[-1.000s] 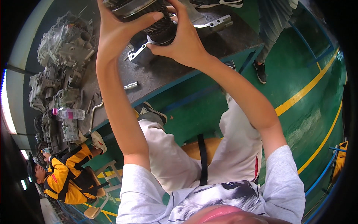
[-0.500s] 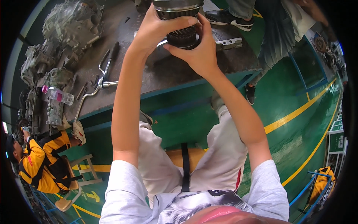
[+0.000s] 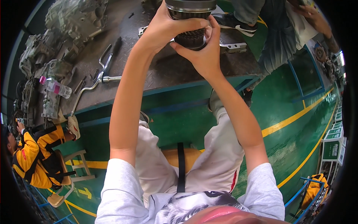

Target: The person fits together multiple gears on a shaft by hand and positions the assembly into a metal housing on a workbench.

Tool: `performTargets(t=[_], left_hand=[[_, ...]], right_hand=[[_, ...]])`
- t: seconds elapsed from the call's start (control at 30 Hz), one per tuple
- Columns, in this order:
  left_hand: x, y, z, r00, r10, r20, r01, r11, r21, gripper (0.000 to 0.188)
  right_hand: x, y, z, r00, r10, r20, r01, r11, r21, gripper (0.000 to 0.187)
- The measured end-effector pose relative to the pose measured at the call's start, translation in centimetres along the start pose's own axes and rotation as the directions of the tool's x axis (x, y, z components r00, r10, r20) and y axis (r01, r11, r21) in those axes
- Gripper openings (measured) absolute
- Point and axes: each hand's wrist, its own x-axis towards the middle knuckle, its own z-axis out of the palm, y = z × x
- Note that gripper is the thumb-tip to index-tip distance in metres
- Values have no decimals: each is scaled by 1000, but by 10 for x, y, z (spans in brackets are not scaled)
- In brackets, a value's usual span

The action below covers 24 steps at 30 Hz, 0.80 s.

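Both my hands are wrapped around a dark metal gear assembly [image 3: 191, 14] near the top edge, above the metal workbench [image 3: 156, 72]. It has stacked toothed rings with a wide, smooth rim on top, and its upper end runs out of the picture. My left hand [image 3: 164, 27] grips it from the left, thumb across the front. Lower down on the right, my right hand [image 3: 203, 58] closes around its narrower end. Behind the assembly, a light metal bar [image 3: 234, 47] lies on the bench, partly hidden by my hands.
Left of my arms lie a crank-shaped hand brace [image 3: 87, 89] and a black-handled tool [image 3: 116, 45]. Gearbox housings [image 3: 76, 18] and a plastic bottle [image 3: 56, 87] line the bench's left side. A person in yellow and black [image 3: 35, 160] sits at left; another person [image 3: 278, 41] is across the bench.
The view has shifted slightly, so the bench and tools sit a little differently in it. Both hands keep hold of the gear assembly, which appears slightly farther right.
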Motion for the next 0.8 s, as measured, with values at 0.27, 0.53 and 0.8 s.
performTargets(t=[0.27,0.53,0.8], left_hand=[[-1,28,16,990,-120,73,131,976,-176,56],[-1,27,16,994,-106,25,109,979,-170,59],[-1,32,14,989,-145,-1,144,983,-117,59]], right_hand=[[-2,-18,-7,999,53,0,-52,993,-103,94],[-5,-22,-8,995,83,-55,-93,969,-228,69],[-11,-19,-7,983,181,-23,-182,963,-197,67]])
